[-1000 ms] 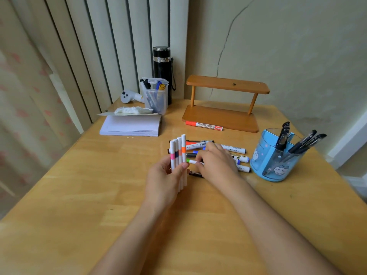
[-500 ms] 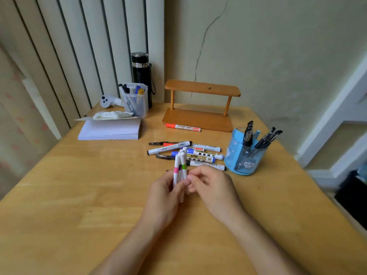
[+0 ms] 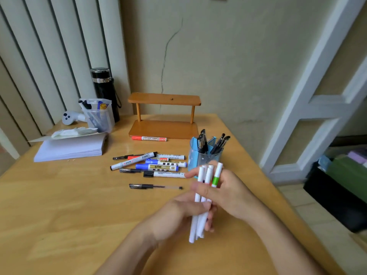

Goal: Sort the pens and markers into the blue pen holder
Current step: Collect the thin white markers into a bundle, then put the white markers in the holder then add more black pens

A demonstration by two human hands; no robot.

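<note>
Both hands hold a bundle of thin white markers [image 3: 200, 197] with coloured bands, nearly upright above the table's right side. My right hand [image 3: 228, 193] grips the bundle near its top; my left hand [image 3: 186, 213] grips it lower down. Just behind the bundle stands the blue pen holder [image 3: 200, 157], with several black pens in it. A pile of whiteboard markers [image 3: 153, 163] lies left of the holder, a black gel pen [image 3: 155, 186] lies in front of the pile, and a red whiteboard marker [image 3: 149, 138] lies by the wooden shelf.
A small wooden shelf [image 3: 164, 116] stands at the back. A clear plastic cup [image 3: 99, 116] of pens, a black bottle [image 3: 105, 92], a white controller [image 3: 69, 117] and a paper stack [image 3: 71, 147] fill the back left. The table's right edge [image 3: 264, 175] runs close to the holder.
The marker bundle moved right and toward the blue holder. My right hand has closed around the bundle's top. The camera view swung to the right.
</note>
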